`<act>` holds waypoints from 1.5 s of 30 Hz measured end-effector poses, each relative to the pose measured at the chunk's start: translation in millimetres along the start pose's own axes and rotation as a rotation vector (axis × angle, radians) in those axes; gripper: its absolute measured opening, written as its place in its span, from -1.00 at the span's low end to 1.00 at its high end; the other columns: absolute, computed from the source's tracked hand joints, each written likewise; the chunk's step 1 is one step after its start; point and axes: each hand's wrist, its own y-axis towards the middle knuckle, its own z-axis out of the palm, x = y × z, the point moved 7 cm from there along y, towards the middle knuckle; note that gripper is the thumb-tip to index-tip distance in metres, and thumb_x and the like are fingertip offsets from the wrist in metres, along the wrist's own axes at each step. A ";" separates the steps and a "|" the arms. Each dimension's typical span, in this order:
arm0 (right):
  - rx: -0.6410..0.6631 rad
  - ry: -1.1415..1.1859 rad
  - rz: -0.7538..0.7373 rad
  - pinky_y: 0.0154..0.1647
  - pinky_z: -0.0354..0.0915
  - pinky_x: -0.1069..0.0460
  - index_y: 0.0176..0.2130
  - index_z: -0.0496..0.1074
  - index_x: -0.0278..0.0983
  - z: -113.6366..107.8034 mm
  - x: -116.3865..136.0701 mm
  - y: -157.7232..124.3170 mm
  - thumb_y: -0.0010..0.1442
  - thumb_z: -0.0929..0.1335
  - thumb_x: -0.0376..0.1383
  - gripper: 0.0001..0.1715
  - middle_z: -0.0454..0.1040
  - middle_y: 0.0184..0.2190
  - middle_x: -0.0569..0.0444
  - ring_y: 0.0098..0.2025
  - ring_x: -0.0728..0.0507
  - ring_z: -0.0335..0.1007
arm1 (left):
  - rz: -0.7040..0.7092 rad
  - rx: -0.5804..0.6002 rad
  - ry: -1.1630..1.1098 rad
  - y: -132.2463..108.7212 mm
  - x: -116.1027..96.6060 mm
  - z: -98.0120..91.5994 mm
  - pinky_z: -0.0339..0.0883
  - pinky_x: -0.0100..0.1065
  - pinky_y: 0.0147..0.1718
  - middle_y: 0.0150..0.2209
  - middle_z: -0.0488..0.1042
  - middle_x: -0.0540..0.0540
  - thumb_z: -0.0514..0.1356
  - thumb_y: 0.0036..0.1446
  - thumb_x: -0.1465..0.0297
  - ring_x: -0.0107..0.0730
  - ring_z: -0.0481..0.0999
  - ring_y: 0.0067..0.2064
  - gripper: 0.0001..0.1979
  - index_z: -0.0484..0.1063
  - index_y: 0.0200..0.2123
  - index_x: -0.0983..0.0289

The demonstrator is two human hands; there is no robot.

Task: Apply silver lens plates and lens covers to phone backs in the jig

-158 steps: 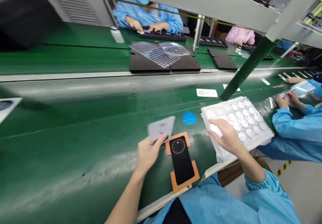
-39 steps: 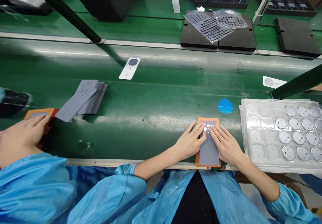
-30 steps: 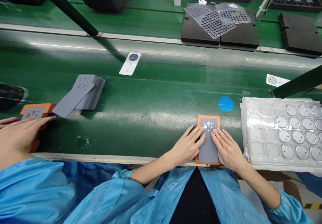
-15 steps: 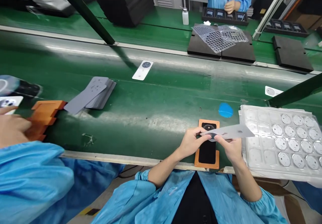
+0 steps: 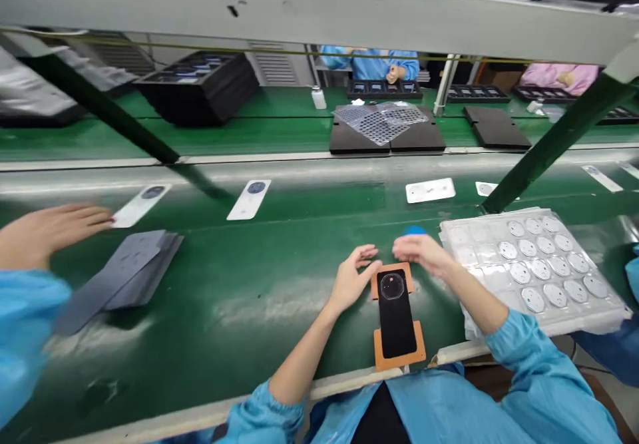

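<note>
A black phone back cover (image 5: 396,324) lies in an orange jig (image 5: 399,356) at the belt's near edge, with a round lens piece (image 5: 389,287) at its top. My left hand (image 5: 351,277) hovers just left of the jig's top, fingers apart and empty. My right hand (image 5: 423,255) is slightly blurred above the jig's upper right corner, its fingers stretched out to the left with nothing in them. It partly hides a blue disc (image 5: 413,230). A clear tray (image 5: 579,314) of round lens pieces sits to its right.
A co-worker's hand (image 5: 50,231) at the left reaches toward a white card (image 5: 140,206), beside a stack of grey sheets (image 5: 120,274). More white cards (image 5: 248,199) (image 5: 430,191) lie on the green belt (image 5: 279,257). Black trays (image 5: 387,139) and other workers are beyond it.
The grey sheet that both my hands were lifting off the jig is gone from them, and both hands are now empty above the uncovered black cover. The view has tilted up.
</note>
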 end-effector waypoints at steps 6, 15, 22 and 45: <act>-0.408 -0.898 -0.017 0.08 0.36 -0.10 -0.10 0.57 -0.27 -137.9 -8.3 -87.9 0.19 0.40 -0.08 -0.61 0.59 -0.11 -0.09 -0.04 -0.22 0.51 | 0.258 0.153 0.523 -18.9 29.7 25.5 0.25 0.02 0.23 0.16 0.45 0.20 0.25 0.22 0.11 0.00 0.37 0.25 -0.51 0.39 0.14 0.18; -0.728 -1.164 0.251 0.11 0.16 -0.18 -0.08 0.52 -0.25 -289.3 -14.7 -122.9 -0.03 0.45 -0.11 -0.50 0.38 -0.15 -0.09 0.09 -0.36 0.25 | 0.287 0.175 0.602 -13.7 32.7 28.3 0.28 -0.01 0.19 0.17 0.44 0.18 0.19 0.27 0.04 0.00 0.36 0.26 -0.51 0.37 0.16 0.15; -0.706 -1.254 0.305 0.06 0.18 -0.17 -0.07 0.43 -0.24 -289.8 -9.4 -115.6 -0.04 0.45 -0.08 -0.45 0.32 -0.13 -0.09 0.06 -0.35 0.22 | 0.271 0.200 0.551 -14.6 30.6 28.6 0.22 0.00 0.22 0.19 0.42 0.19 0.17 0.29 0.04 -0.02 0.34 0.27 -0.50 0.36 0.18 0.16; 0.110 -1.212 -0.839 0.15 0.48 -0.18 0.25 0.36 -0.23 54.6 -43.6 -100.5 0.35 0.35 -0.39 -0.50 0.55 0.06 -0.08 0.13 -0.25 0.47 | 0.319 0.112 0.386 -15.6 20.1 22.5 0.28 -0.08 0.20 0.08 0.50 0.17 0.13 0.37 0.21 -0.12 0.39 0.19 -0.65 0.45 0.12 0.22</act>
